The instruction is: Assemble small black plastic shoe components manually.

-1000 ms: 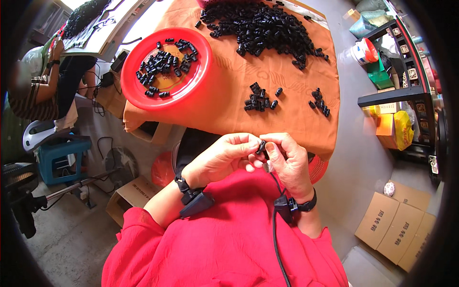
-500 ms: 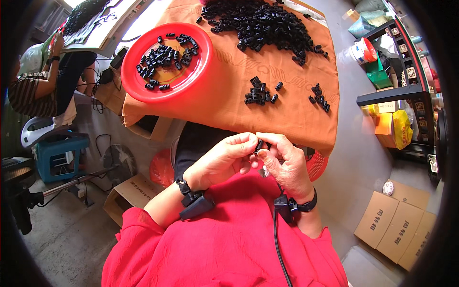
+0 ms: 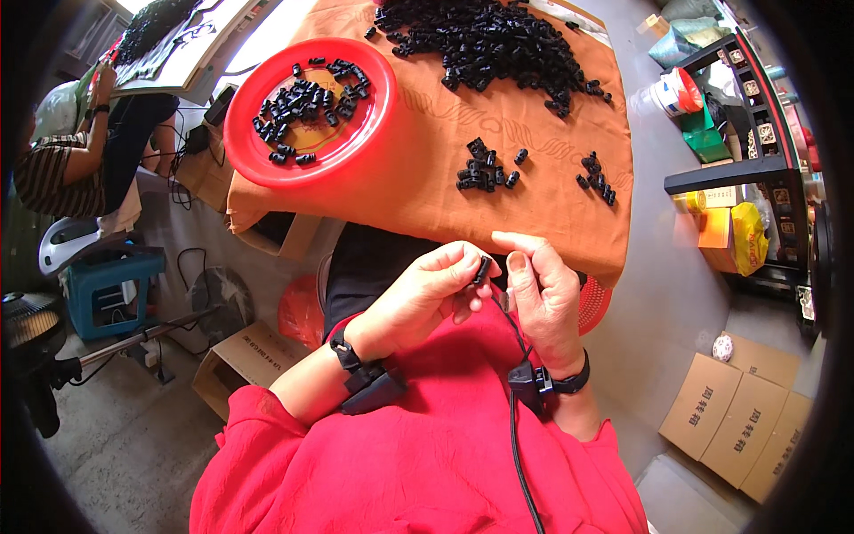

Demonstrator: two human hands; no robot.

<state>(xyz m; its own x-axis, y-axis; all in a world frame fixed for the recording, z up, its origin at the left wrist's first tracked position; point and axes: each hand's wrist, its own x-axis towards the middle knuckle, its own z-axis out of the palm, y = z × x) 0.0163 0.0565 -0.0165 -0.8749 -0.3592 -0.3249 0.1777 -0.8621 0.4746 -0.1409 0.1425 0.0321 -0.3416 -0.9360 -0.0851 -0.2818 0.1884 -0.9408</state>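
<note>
Pinched between the thumb and fingers of my left hand [image 3: 436, 283] is a small black cylindrical plastic piece [image 3: 481, 270], tilted, just off the near edge of the table. My right hand [image 3: 541, 298] is beside it, a little apart, with thumb and forefinger raised and separated; nothing shows between them, though its lower fingers are partly hidden. Ahead on the orange cloth lies a small group of similar black pieces [image 3: 483, 171], with another cluster [image 3: 597, 181] to its right. At the left, a round red tray [image 3: 384, 116] holds many more. A large heap of black pieces [image 3: 498, 53] covers the far side.
The orange tablecloth [image 3: 427, 209] hangs over the near edge. Under the table's right corner is a red perforated basket [image 3: 591, 305]. Cardboard boxes [image 3: 698, 400] and a dark shelf [image 3: 738, 178] stand right. At far left, another person [image 3: 67, 165] sits near a blue stool [image 3: 111, 285].
My right hand has drawn away from the black piece and its fingers have spread. The piece stays in my left hand, now more exposed.
</note>
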